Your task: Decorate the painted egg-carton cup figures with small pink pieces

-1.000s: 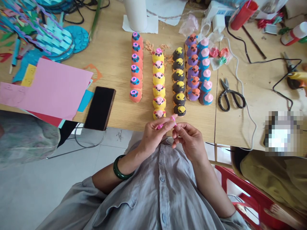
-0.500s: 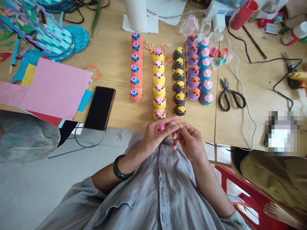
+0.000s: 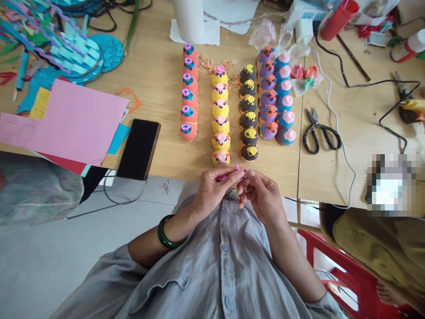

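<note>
The table (image 3: 159,79) fills most of the view, its near edge running just under the two hands. On it stand five rows of small domed figures: the orange row (image 3: 189,95), the yellow row (image 3: 220,108), the black row (image 3: 248,110), the purple row (image 3: 268,93) and the blue row (image 3: 284,97). The near end of the yellow row lies just beyond the left hand (image 3: 214,186), and the black row ends a little ahead of the right hand (image 3: 264,195).

The left thumb and forefinger pinch a lump of bright pink clay (image 3: 222,178), held off the table at its near edge, in front of the shirt (image 3: 224,239). The right thumb and forefinger are drawn together at the lump's right side, the other fingers curled under; overlapping fingertips make it hard to tell whether they grip the same piece or a separate bit.

The clay looks light, soft and perhaps slightly tacky, so it should dent under firm pressure rather than slip. The thick part inside the left grip seems the safest hold. Smallest of all, a thin pink tip (image 3: 237,167) pokes up between the hands; it would likely bend or tear, and calls for fingertip contact only.
</note>
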A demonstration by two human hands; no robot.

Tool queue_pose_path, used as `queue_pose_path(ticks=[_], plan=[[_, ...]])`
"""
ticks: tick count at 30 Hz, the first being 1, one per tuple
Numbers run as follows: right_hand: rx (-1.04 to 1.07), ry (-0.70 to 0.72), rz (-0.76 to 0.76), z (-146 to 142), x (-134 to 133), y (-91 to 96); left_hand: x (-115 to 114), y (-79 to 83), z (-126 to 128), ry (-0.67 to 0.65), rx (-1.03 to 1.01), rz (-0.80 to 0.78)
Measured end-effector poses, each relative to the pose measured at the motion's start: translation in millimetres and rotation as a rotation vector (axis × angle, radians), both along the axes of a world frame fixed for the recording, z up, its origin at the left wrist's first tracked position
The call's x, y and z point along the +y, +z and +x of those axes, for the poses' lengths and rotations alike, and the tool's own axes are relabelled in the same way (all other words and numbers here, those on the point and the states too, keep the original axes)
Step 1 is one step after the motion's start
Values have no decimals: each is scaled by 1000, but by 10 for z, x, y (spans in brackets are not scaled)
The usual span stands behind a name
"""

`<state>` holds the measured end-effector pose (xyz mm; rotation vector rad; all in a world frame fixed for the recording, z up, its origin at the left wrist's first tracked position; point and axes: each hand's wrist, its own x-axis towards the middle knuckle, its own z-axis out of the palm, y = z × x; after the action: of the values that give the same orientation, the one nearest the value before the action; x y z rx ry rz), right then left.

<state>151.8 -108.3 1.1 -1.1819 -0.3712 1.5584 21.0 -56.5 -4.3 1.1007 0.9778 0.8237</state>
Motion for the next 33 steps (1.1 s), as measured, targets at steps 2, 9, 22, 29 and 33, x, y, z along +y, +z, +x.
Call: queue_pose_path(ticks=[2, 9, 22, 29, 33], plan=[[-11, 5, -4, 5, -12, -4, 1, -2, 0, 15, 36, 9], [-90, -28, 36, -1, -23, -12, -6, -16, -17, -54, -28, -81], [-161, 5, 35, -2, -45, -29, 14, -25, 13, 80, -144, -316], [-265, -99, 62, 14, -43, -24, 20, 9, 11, 12, -180, -370], [-323, -108, 79, 0, -39, -1, 11, -41, -7, 6, -122, -296]])
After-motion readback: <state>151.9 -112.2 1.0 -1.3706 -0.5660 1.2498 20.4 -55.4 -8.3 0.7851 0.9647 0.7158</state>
